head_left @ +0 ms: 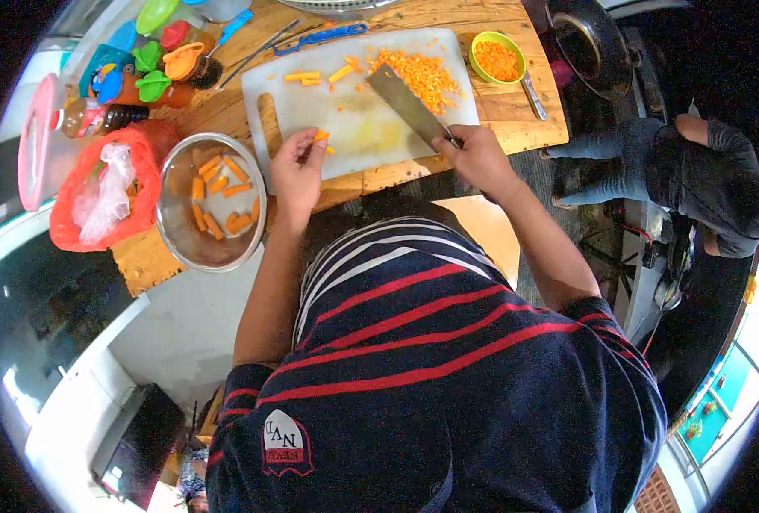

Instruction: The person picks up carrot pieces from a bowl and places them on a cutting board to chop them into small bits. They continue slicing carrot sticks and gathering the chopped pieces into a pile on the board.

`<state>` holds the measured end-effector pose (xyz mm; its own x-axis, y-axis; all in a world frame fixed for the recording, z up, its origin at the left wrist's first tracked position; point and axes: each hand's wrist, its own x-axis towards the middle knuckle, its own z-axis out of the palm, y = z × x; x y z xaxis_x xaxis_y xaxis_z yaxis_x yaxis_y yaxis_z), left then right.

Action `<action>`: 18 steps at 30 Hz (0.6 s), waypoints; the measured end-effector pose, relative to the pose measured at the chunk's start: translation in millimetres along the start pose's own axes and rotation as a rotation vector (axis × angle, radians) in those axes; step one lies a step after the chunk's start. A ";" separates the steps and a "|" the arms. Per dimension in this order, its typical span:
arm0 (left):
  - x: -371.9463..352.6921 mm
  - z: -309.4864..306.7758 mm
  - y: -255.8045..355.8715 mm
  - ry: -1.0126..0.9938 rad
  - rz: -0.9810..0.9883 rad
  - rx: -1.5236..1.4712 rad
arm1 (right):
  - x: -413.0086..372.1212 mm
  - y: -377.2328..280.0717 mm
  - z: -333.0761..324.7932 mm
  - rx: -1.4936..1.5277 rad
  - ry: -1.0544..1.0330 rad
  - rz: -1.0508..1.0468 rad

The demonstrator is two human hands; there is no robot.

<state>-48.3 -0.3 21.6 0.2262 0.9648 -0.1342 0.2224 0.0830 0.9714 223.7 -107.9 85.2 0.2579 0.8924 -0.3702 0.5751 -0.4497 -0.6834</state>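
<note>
My right hand (479,162) is closed round the handle of a broad cleaver (407,106), whose blade slants up and left over the white cutting board (358,162). At the board's near left edge, my left hand (298,171) pinches an orange carrot piece (321,135) between thumb and fingers. Diced carrot (426,79) lies heaped at the board's upper right, partly beside the blade. A few carrot sticks (303,78) rest near the top of the board. Left of my left hand, a steel bowl (167,179) holds several carrot chunks (211,192).
A green bowl (497,58) of diced carrot and a small knife (534,96) are at the table's right. A red plastic bag (76,192), bottle (97,118) and lidded jars (153,85) line the left. Another person (704,175) stands at the far right, near a black wok (589,47).
</note>
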 end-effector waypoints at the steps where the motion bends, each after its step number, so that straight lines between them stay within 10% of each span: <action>1: -1.1 -1.5 -4.7 0.002 0.007 -0.001 | 0.8 -1.5 -0.3 0.012 -0.002 0.008; 18: 3.7 16.3 3.8 -0.087 0.184 0.259 | -0.4 1.6 10.4 0.098 0.007 0.059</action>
<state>-31.1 -0.5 21.6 0.3631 0.9317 0.0122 0.4014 -0.1683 0.9003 216.4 -109.3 77.7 0.2949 0.8642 -0.4077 0.4799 -0.5029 -0.7189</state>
